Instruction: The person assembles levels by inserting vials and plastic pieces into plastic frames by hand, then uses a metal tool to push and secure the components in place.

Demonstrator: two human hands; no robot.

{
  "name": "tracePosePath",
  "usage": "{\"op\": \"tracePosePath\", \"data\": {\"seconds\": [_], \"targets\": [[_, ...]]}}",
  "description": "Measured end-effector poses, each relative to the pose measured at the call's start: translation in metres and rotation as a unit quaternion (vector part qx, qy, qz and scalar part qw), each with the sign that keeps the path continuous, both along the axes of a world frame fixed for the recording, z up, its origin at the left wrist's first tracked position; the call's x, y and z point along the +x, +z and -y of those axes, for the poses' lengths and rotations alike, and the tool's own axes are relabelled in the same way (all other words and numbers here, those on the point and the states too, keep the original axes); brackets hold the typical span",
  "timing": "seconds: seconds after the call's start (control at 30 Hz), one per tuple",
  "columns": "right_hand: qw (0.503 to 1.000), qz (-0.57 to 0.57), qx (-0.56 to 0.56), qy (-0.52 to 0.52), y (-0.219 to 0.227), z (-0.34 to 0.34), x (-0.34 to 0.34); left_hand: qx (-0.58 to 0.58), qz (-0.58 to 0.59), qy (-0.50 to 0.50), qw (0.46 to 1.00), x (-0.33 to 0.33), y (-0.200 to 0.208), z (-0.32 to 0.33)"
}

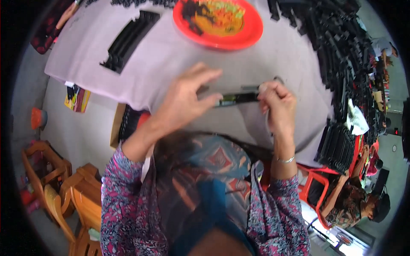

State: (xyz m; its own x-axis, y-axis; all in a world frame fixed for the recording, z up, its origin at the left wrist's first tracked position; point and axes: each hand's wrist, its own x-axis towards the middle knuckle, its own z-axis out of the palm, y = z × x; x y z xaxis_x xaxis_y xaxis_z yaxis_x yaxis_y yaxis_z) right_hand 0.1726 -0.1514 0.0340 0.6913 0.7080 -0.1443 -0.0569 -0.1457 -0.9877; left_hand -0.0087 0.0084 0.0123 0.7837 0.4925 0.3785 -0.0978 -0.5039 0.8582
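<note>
My right hand [277, 102] is closed in a pinch on the right end of a short, dark strip-like part [245, 98], held level in front of my body. Its left end looks shiny and greenish; blur hides finer detail. My left hand [190, 94] has its thumb and fingers apart. Its thumb tip is right by the strip's left end, and I cannot tell whether they touch. Beyond my hands lies a red plate [252, 37] with small orange, green and black pieces on it. Several long black parts [130, 40] lie side by side at the left.
A pale cloth [162, 55] covers the table. Black parts are heaped along the right [329, 47], with a neat black stack [337, 147] at the near right. Wooden chairs [79, 200] stand at lower left. Another person [350, 200] sits at the right beside a red chair [314, 183].
</note>
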Motion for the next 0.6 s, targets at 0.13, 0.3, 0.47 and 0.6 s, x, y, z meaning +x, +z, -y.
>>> {"op": "tracePosePath", "data": {"seconds": [0.13,0.3,0.47,0.6], "targets": [[1.0,-0.01,-0.006,-0.013,-0.003,0.001,0.005,0.029,-0.067,0.001,0.997,0.003,-0.001,-0.004],[0.992,0.057,-0.112,0.012,-0.007,-0.004,-0.007,0.092,-0.13,-0.021,0.987,0.004,-0.011,0.002],[0.988,0.088,-0.118,0.042,-0.011,-0.002,-0.02,0.138,-0.144,-0.025,0.98,0.003,-0.018,0.009],[0.988,0.094,-0.116,0.038,-0.014,-0.003,-0.028,0.099,-0.142,-0.027,0.985,0.005,-0.022,0.011]]}}
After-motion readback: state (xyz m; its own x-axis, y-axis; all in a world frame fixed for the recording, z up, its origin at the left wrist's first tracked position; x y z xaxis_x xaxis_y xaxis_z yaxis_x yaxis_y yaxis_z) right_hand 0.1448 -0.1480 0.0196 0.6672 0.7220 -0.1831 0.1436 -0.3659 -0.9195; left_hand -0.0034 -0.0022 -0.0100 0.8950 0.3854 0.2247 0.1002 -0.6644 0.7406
